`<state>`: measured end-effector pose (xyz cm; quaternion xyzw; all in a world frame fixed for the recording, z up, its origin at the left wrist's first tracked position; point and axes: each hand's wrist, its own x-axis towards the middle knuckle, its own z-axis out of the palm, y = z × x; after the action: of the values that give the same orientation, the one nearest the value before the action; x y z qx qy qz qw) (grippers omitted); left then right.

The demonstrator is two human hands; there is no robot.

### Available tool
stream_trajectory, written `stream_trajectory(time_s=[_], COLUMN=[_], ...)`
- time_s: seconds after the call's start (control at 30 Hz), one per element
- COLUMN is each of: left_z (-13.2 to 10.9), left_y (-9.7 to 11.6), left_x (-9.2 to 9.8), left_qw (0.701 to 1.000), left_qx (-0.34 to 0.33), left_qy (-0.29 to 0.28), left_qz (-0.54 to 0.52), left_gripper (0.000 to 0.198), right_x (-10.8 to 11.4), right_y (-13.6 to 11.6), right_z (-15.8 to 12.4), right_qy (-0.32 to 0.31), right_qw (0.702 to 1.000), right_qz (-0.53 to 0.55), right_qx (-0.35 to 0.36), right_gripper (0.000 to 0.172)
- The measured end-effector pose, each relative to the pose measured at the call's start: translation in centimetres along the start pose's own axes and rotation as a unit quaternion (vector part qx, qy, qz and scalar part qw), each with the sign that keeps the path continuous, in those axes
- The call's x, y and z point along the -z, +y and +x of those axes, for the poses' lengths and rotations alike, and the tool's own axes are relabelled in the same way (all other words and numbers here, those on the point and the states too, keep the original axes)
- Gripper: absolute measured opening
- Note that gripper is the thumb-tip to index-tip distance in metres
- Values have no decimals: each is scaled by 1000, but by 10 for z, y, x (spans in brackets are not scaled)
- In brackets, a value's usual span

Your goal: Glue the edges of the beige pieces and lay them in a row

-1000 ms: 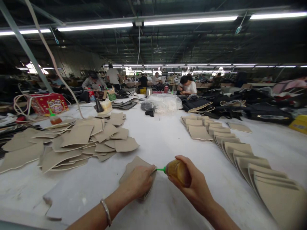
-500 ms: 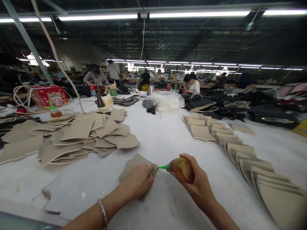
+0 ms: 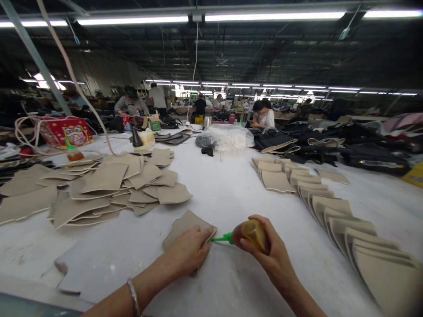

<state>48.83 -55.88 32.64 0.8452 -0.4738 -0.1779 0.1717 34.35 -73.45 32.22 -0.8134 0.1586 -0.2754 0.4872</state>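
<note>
My right hand is wrapped round a squeeze bottle of amber liquid, probably glue, tilted on its side. Its green nozzle points left and its tip is at the edge of a beige padded panel. Fingers bent, my left hand grips that panel near its right edge on the white table. The hand covers much of the panel's lower part. A bracelet circles my left wrist.
Loose beige panels lie heaped on the left. A long overlapping row of panels runs down the right. Behind are a clear plastic bag, black fabric pieces, a second bottle and a red box. People work farther back.
The nozzle tip has moved slightly down and left along the panel's edge. My left hand stays on the panel, and the view has shifted a little.
</note>
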Motion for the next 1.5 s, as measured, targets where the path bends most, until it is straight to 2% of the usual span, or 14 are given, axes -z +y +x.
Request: stream_trajectory(time_s=[0.2, 0.37, 0.53, 0.7, 0.83, 0.87, 1.0, 1.13, 1.3, 1.43, 1.5], left_z=[-4, -5, -5, -7, -8, -8, -9, -11, -10, -8, -8], left_y=[-1, -3, -7, -8, -11, -11, -14, -14, -13, -13, -13], left_x=[2, 0, -4, -6, -8, -8, -9, -9, -10, -12, -12], left_qw=[1000, 1000, 1000, 999, 999, 999, 999, 999, 1000, 1000, 1000], left_qx=[0, 1, -1, -7, -7, -8, -12, -8, -9, -7, -8], left_qy=[-4, -1, -1, -1, 3, 2, 1, 2, -2, 2, 3], left_qz=[-13, -18, -30, -31, -34, -37, -45, -38, -21, -12, -12], left_gripper=[50, 51, 50, 52, 51, 50, 51, 51, 50, 50, 49], right_x=[-2, -3, -4, -7, -8, -8, -9, -11, -9, -9, -10], right_y=[2, 0, 0, 1, 0, -1, -3, -3, -1, 0, 1], right_z=[0, -8, -13, -22, -25, -26, -33, -37, -38, -38, -40], right_qy=[43, -25, 6, -64, -9, -12, -72, -7, -63, -20, -22], right_qw=[999, 996, 996, 991, 995, 995, 990, 994, 988, 993, 991], right_qz=[19, 66, 66, 91, 70, 70, 96, 77, 113, 85, 97], right_qx=[-6, -50, -60, -70, -70, -71, -73, -83, -87, -81, -84], right_gripper=[46, 45, 47, 49, 47, 47, 48, 48, 51, 50, 51])
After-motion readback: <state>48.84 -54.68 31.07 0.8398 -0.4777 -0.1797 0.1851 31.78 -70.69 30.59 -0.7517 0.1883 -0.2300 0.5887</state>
